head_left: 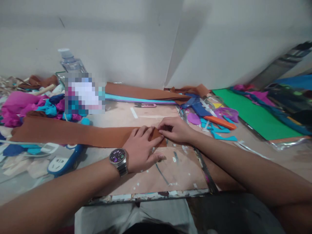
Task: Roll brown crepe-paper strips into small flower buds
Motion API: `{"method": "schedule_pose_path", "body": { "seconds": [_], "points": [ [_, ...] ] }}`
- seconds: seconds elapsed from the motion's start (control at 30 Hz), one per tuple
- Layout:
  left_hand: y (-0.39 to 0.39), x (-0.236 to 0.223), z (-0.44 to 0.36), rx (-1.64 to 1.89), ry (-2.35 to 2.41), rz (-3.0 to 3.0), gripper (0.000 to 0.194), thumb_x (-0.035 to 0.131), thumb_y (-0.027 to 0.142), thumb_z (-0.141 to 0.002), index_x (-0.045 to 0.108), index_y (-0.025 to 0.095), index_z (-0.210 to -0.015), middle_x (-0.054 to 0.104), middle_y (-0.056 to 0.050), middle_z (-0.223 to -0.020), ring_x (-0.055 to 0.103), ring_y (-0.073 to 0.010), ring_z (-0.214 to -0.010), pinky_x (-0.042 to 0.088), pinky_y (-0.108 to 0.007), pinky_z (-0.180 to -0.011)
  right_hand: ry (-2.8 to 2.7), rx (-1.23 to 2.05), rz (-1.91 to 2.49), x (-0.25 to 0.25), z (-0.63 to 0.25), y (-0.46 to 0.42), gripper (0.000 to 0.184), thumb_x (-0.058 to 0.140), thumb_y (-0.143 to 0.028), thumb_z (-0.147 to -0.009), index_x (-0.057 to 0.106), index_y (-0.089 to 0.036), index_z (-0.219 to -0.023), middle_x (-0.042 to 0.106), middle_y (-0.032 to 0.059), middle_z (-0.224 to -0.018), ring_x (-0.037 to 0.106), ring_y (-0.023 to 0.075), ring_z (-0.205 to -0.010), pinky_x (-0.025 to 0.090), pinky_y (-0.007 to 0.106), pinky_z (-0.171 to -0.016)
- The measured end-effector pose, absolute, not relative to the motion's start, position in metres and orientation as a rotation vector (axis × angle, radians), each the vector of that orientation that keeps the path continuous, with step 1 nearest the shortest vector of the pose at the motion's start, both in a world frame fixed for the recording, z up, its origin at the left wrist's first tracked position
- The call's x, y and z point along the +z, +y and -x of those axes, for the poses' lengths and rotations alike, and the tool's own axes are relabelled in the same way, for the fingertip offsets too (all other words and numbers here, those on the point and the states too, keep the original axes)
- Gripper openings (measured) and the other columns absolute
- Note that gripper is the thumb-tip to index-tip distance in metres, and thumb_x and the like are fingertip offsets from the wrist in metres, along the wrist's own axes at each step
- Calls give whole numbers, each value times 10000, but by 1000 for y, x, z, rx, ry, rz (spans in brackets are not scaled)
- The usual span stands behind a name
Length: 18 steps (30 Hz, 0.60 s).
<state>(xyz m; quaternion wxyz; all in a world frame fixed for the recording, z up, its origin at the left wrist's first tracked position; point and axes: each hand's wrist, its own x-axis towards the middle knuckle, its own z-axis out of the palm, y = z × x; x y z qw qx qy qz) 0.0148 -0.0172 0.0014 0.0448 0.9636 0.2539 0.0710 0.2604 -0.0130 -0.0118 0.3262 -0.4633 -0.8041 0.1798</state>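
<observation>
Brown strip [102,136] flat under spread left fingers [148,132], its end pinched between right fingers [167,122]

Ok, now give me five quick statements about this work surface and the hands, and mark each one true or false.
1. The left hand rests on the near brown strip. True.
2. The right arm wears a watch. False: the watch is on the left arm.
3. The right hand is near that strip's right end. True.
4. The right hand holds the pink snips. False: the pink snips lie on the work surface.
5. The green sheet lies right of both hands. True.
</observation>
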Motion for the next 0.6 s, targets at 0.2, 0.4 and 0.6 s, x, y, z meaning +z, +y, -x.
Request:
{"method": "schedule_pose_path", "body": {
  "seconds": [0.2,0.4,0.6],
  "points": [
    [-17,1,-15,210,785,-2931,745,366,747,-992,567,278,-1534,432,-216,-1622,401,-444,-1449,348,-638,-1134,-2095,486,1235,-13,-262,-13,245,631,-76,-784,760,-186,-962,770,43,-895,688,170,-759,525,283,-710],
    [-18,2,-14,213,790,-2926,726,374,731,-998,569,278,-1531,422,-208,-1631,399,-441,-1450,344,-629,-1137,-2061,508,1276,-11,-261,-15,95,721,-172,-805,747,-179,-896,739,23,-803,639,141,-657,484,250,-605],
    [-18,0,-15,213,789,-2930,737,363,740,-997,548,283,-1545,440,-214,-1607,397,-438,-1452,339,-625,-1139,-2110,450,1245,-12,-261,-13,34,743,-216,-869,762,-189,-862,751,27,-800,657,145,-676,494,262,-633]
  ]
}}
